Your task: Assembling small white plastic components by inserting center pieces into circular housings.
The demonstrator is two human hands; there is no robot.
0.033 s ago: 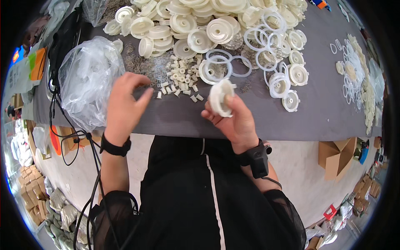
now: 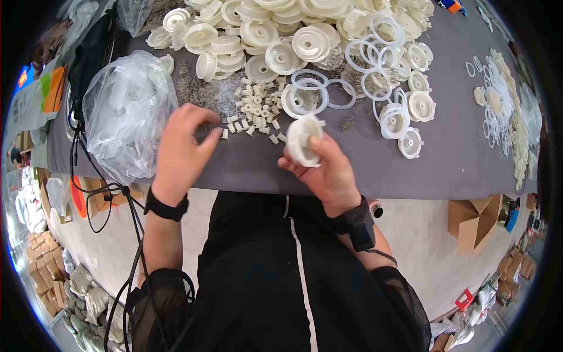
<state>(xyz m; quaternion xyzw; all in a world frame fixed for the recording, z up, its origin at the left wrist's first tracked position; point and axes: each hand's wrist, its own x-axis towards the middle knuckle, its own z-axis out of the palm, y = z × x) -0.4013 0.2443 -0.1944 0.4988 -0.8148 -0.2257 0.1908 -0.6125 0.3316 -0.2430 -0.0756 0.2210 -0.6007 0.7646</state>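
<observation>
My right hand grips a round cream plastic cap with tabs on its rim, tilted and held above the near part of the table. The thumb presses at its inner face. My left hand is open, thumb and forefinger apart, beside a heap of small cream plastic bushings and a spread of small wire springs. I see nothing between its fingers, though the tips of the other fingers are hidden. Beyond the held cap, translucent sealing rings rest partly on another cap.
A large pile of cream caps covers the far side of the grey table. A clear plastic bag bulges at the left, near black cables. More rings lie far right. An open cardboard box stands on the floor.
My right hand has shifted slightly left and nearer me with the cap in it. My left hand has moved a little to the right, toward the bushings.
</observation>
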